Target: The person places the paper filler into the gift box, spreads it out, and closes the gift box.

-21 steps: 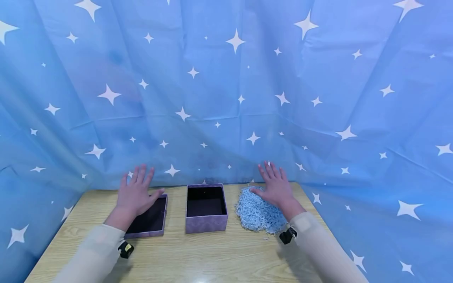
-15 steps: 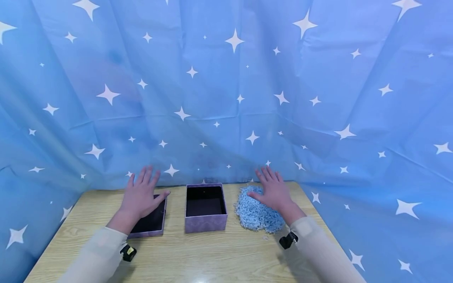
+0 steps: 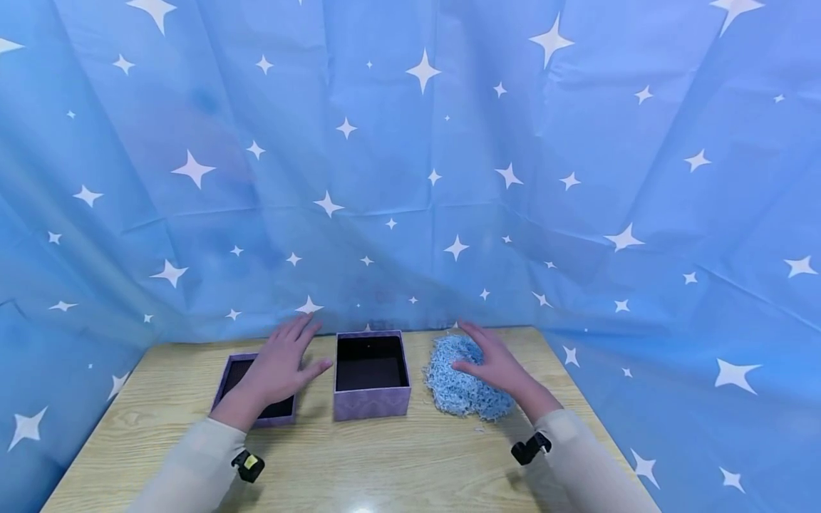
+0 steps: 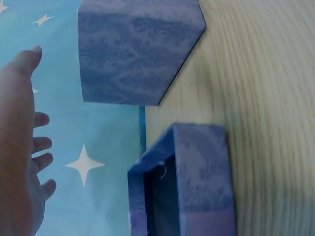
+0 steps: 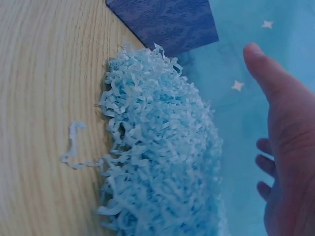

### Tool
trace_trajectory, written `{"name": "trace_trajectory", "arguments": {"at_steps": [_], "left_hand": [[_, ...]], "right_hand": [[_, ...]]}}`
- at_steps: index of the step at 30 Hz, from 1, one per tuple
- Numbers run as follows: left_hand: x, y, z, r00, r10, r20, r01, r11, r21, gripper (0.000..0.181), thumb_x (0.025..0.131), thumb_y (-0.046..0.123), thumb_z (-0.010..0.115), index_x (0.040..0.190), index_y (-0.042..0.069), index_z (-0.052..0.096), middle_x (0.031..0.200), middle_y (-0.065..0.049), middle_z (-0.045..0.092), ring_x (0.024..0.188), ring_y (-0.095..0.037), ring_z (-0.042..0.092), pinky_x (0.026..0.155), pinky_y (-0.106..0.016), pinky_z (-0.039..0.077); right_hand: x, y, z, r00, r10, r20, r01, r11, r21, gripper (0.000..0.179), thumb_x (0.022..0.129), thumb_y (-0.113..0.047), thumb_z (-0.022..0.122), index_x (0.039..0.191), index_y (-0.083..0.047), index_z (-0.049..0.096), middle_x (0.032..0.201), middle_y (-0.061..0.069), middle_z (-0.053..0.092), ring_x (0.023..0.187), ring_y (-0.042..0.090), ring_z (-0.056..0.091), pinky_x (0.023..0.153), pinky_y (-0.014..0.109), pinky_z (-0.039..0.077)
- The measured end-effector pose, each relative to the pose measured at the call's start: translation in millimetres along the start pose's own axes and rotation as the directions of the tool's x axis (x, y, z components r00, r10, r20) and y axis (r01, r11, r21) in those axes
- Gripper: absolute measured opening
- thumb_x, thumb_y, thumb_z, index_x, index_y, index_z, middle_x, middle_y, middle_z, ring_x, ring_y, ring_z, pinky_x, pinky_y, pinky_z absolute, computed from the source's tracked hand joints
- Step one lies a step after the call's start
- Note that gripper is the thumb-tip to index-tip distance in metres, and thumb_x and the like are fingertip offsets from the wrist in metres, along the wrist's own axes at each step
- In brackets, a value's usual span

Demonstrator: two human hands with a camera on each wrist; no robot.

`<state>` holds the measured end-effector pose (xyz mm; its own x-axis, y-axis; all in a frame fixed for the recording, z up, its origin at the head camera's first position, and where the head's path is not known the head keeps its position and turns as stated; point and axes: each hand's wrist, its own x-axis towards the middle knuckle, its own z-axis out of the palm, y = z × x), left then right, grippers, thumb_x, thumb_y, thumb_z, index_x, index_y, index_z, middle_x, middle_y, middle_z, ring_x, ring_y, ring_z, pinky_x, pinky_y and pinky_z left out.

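Note:
A purple patterned box [image 3: 372,405] with a dark, bare inside stands at the middle of the table. To its left lies a shallow purple box lid [image 3: 276,422], its hollow side up. My left hand [image 3: 276,367] hovers over that lid, thumb spread towards the box and holding nothing. On the right is a pile of light blue shredded paper [image 3: 458,388]. Above the pile hangs my right hand [image 3: 503,367], its thumb apart from the fingers. The right wrist view shows a gap between this hand and the shredded paper [image 5: 157,137].
The wooden table [image 3: 385,463] ends just behind the box. A blue curtain [image 3: 410,164] with white stars hangs at the back and sides. One loose paper strip [image 5: 73,142] lies beside the pile. Each wrist carries a small black camera [image 3: 249,467].
My left hand has moved right across the lid towards the box, uncovering the lid's left part. The right hand has turned inwards and drawn slightly lower over the shredded paper.

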<state>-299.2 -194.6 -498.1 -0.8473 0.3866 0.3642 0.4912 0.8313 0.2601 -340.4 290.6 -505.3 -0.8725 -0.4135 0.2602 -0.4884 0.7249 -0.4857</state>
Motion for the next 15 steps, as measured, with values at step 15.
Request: {"name": "trace_trajectory", "arguments": {"at_steps": [15], "left_hand": [[5.4, 10.2, 25.3, 0.991, 0.005, 0.131, 0.029, 0.967, -0.255, 0.106, 0.099, 0.069, 0.073, 0.178, 0.015, 0.027, 0.184, -0.012, 0.019, 0.166, -0.044, 0.023, 0.125, -0.071, 0.03]], "right_hand": [[-32.0, 33, 7, 0.995, 0.1, 0.005, -0.1, 0.987, 0.123, 0.093, 0.1, -0.043, 0.084, 0.174, -0.011, 0.037, 0.175, 0.025, 0.035, 0.16, 0.055, 0.029, 0.124, 0.077, 0.024]]}}
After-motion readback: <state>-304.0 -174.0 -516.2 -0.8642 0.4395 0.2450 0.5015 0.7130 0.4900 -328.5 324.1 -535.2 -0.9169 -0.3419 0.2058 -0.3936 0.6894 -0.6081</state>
